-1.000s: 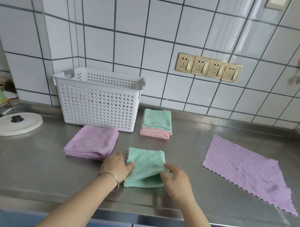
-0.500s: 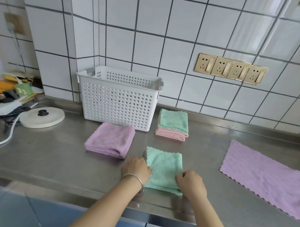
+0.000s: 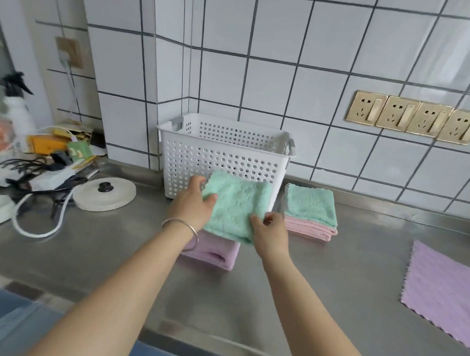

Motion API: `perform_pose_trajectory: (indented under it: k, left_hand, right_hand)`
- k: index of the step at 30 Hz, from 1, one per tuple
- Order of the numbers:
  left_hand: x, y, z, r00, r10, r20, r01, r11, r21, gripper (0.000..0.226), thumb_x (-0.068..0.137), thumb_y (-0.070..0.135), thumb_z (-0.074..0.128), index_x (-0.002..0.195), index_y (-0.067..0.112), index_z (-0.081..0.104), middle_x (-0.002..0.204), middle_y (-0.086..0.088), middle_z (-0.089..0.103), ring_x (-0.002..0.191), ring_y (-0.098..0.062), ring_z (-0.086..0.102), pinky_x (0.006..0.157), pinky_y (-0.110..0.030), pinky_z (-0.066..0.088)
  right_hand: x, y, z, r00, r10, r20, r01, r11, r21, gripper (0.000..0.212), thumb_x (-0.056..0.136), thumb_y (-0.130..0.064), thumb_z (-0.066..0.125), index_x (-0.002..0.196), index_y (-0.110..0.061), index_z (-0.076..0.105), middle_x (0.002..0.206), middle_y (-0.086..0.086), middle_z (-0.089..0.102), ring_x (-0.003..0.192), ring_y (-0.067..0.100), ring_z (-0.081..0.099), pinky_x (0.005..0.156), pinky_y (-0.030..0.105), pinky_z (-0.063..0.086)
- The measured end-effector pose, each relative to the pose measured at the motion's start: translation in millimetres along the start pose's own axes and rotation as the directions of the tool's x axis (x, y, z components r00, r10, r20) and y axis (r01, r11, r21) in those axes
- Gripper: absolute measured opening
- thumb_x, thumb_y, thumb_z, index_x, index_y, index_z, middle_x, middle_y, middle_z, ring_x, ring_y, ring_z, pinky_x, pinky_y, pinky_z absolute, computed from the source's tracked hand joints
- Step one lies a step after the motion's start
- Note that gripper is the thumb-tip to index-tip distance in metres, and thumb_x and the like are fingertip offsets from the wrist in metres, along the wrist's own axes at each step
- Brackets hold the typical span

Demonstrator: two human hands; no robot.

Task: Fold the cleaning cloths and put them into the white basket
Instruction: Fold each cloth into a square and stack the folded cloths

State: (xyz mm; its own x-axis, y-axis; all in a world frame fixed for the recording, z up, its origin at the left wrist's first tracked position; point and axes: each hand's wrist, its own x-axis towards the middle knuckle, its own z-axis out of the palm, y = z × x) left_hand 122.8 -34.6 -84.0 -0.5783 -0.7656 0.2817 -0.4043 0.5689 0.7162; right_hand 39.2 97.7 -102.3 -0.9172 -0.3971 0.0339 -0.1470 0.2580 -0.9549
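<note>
Lifted off the counter, the green cloth [image 3: 234,207] is pinched by your left hand [image 3: 194,203] and right hand [image 3: 270,232]; keep it level over the white basket [image 3: 224,156].

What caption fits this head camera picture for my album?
Both hands, left and right, hold a folded green cloth up in front of the white basket.

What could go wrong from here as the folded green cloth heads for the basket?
Both hands, left hand and right hand, pinch only the edges of the green cloth, so its fold may sag open in the air. It is held below the white basket rim and could catch on the front wall.
</note>
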Motion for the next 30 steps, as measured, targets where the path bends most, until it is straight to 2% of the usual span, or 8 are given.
perform_pose_trajectory:
  k: [4, 7, 13, 18, 21, 24, 27, 30]
  left_hand:
    - [16, -37, 1, 0.997, -0.024, 0.071, 0.018, 0.996, 0.087, 0.043, 0.091, 0.019, 0.051, 0.132, 0.027, 0.044, 0.129, -0.009, 0.059, 0.109, -0.032, 0.059, 0.095, -0.036, 0.048]
    - [17, -57, 10, 0.99, -0.072, 0.123, 0.061, 0.994, 0.091, 0.039, 0.091, 0.02, 0.051, 0.13, 0.028, 0.05, 0.125, -0.011, 0.061, 0.109, -0.029, 0.059, 0.095, -0.031, 0.046]
    - [12, -80, 29, 0.98, -0.142, 0.141, 0.114, 0.975, 0.191, 0.039, 0.093, 0.024, 0.048, 0.132, 0.028, 0.05, 0.132, -0.009, 0.057, 0.12, -0.031, 0.051, 0.099, -0.035, 0.043]
    - [13, -84, 34, 0.972, -0.166, 0.167, 0.121, 0.96, 0.252, 0.04, 0.094, 0.026, 0.045, 0.135, 0.026, 0.046, 0.134, -0.014, 0.051, 0.123, -0.033, 0.047, 0.1, -0.037, 0.04]
    - [14, -81, 24, 0.963, -0.203, 0.179, 0.127, 0.923, 0.364, 0.041, 0.093, 0.033, 0.044, 0.134, 0.031, 0.044, 0.133, -0.011, 0.044, 0.12, -0.033, 0.047, 0.097, -0.038, 0.043]
    - [18, -66, 15, 0.997, -0.053, 0.055, 0.025, 0.905, 0.424, 0.046, 0.087, 0.034, 0.054, 0.131, 0.023, 0.048, 0.129, -0.013, 0.047, 0.118, -0.036, 0.043, 0.099, -0.042, 0.042]
    - [10, -27, 25, 0.976, 0.217, -0.019, -0.194, 0.906, 0.377, 0.045, 0.08, 0.024, 0.064, 0.122, 0.012, 0.056, 0.117, -0.018, 0.056, 0.108, -0.041, 0.049, 0.097, -0.047, 0.041]
    - [-18, 33, 57, 0.929, 0.37, 0.005, -0.362, 0.906, 0.219, 0.034, 0.08, 0.017, 0.065, 0.113, 0.013, 0.062, 0.111, -0.014, 0.061, 0.104, -0.038, 0.054, 0.09, -0.045, 0.047]
  right_hand:
    - [3, 8, 39, 0.996, 0.076, 0.035, -0.077, 0.997, 0.008, 0.026, 0.088, -0.022, 0.055, 0.108, -0.012, 0.043, 0.083, -0.004, 0.053, 0.085, 0.022, 0.053, 0.074, 0.029, 0.041]
    - [0, 19, 54, 0.996, 0.093, 0.013, -0.093, 0.995, -0.036, 0.034, 0.088, -0.02, 0.051, 0.119, -0.012, 0.04, 0.102, 0.01, 0.061, 0.09, 0.028, 0.057, 0.074, 0.031, 0.042]
    - [3, 37, 65, 0.996, 0.092, 0.016, -0.088, 0.979, -0.182, 0.038, 0.089, -0.016, 0.047, 0.125, -0.011, 0.037, 0.103, 0.017, 0.064, 0.082, 0.028, 0.054, 0.068, 0.03, 0.039]
    - [7, 38, 68, 0.993, 0.112, 0.039, -0.101, 0.972, -0.213, 0.042, 0.088, -0.015, 0.048, 0.128, -0.01, 0.036, 0.115, 0.016, 0.06, 0.092, 0.03, 0.058, 0.072, 0.03, 0.04]
    - [5, 35, 58, 0.993, 0.074, 0.091, -0.056, 0.981, -0.188, 0.047, 0.087, -0.024, 0.054, 0.13, -0.013, 0.036, 0.104, 0.005, 0.061, 0.098, 0.026, 0.059, 0.075, 0.03, 0.043]
    - [3, 44, 19, 0.998, -0.041, 0.051, 0.05, 0.984, -0.171, 0.046, 0.087, -0.037, 0.057, 0.126, -0.017, 0.043, 0.086, -0.007, 0.054, 0.082, 0.013, 0.056, 0.069, 0.024, 0.043]
    - [-2, 72, -47, 0.985, -0.17, -0.031, 0.142, 0.898, -0.416, 0.037, 0.087, -0.029, 0.057, 0.121, -0.02, 0.049, 0.1, -0.007, 0.05, 0.088, 0.012, 0.053, 0.079, 0.027, 0.043]
    - [-8, 110, -132, 0.963, -0.232, -0.135, 0.099, 0.775, -0.624, 0.031, 0.086, -0.022, 0.056, 0.117, -0.018, 0.056, 0.112, -0.003, 0.054, 0.104, 0.017, 0.054, 0.081, 0.028, 0.043]
